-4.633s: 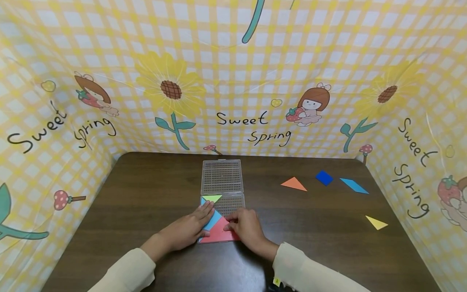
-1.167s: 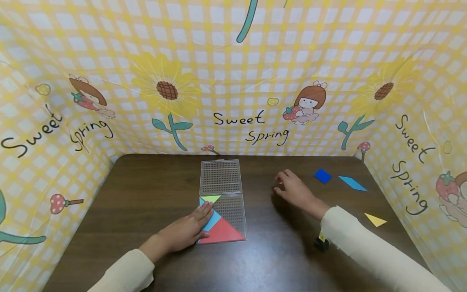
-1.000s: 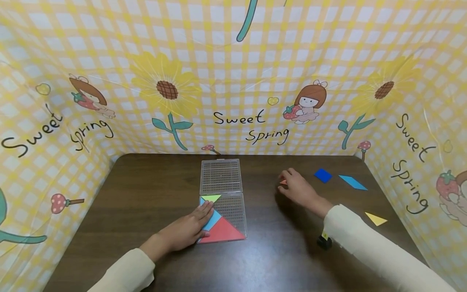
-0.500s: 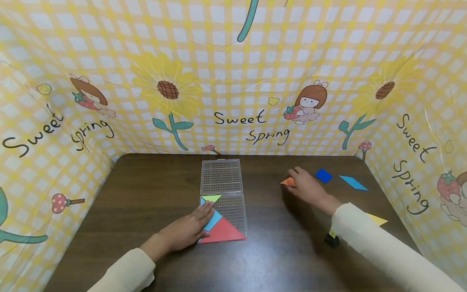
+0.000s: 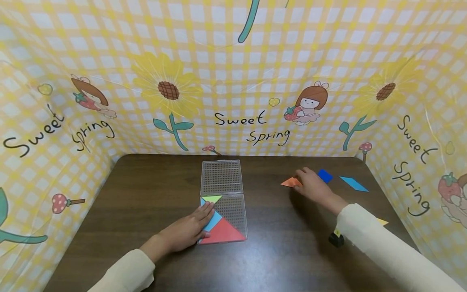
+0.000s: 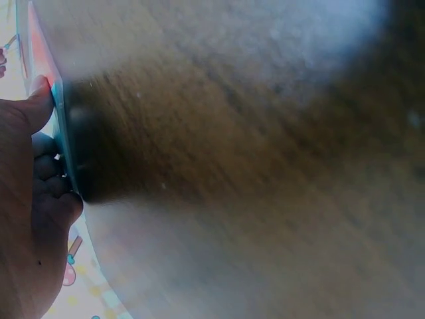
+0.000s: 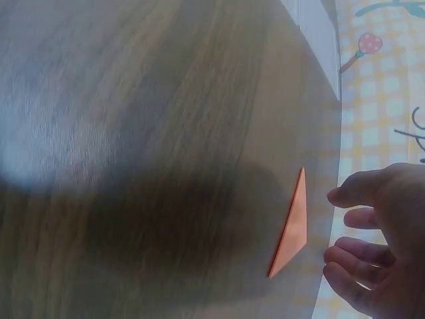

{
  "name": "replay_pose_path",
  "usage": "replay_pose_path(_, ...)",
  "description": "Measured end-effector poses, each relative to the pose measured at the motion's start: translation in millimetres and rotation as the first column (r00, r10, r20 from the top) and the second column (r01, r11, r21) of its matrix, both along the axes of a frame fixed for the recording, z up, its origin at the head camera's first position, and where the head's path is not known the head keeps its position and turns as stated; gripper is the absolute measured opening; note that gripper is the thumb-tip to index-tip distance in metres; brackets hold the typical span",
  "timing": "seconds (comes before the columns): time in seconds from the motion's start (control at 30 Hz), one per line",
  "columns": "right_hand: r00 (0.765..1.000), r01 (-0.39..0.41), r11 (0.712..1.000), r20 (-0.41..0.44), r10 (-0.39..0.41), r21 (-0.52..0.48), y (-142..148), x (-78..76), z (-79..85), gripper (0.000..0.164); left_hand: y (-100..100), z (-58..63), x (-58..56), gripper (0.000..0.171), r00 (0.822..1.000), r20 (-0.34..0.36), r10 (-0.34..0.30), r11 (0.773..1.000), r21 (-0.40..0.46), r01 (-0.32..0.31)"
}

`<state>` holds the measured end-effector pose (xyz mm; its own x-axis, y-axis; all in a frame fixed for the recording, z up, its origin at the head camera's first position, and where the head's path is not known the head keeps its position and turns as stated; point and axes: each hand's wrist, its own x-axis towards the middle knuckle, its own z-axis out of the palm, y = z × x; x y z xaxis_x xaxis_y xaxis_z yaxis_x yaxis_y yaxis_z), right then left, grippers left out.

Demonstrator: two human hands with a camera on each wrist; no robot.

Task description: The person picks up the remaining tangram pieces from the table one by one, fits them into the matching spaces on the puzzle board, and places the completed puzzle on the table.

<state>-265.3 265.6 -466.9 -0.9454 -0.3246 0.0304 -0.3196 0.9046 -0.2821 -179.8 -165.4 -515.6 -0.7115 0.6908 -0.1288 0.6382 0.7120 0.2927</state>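
Observation:
My left hand rests on the tangram pieces in the near half of a clear hinged case, fingers lying over a light blue piece. Beside that piece are a large red triangle and a green triangle. In the left wrist view the thumb touches the case's edge. Over the right side of the table, my right hand hovers by an orange triangle, partly covering it in the head view. The right wrist view shows the orange triangle flat on the table, apart from the loosely bent fingers.
A blue square lies just beyond the right hand, with a light blue parallelogram farther right. The right sleeve mostly covers a yellow triangle. The case's lid lies flat at the back. Patterned cloth surrounds the table.
My right hand has left the red triangle in the case and reached the orange triangle, then drifted right, uncovering more of it. The left hand has stayed in place.

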Motion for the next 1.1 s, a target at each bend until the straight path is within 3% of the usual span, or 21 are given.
replay_pose_path(0.47,0.995,0.087,0.995,0.043,-0.089,0.038,31.1,-7.9,-1.0,0.036,-0.8,0.2,1.3,0.07,1.0,0.001,0.002,1.0,0.006,-0.002)
replay_pose_path(1.1,0.996,0.094,0.989,0.002,-0.094,0.114,63.2,-11.8,2.2,0.046,-0.4,1.8,1.3,0.069,1.0,-0.003,-0.01,1.0,0.002,0.01)
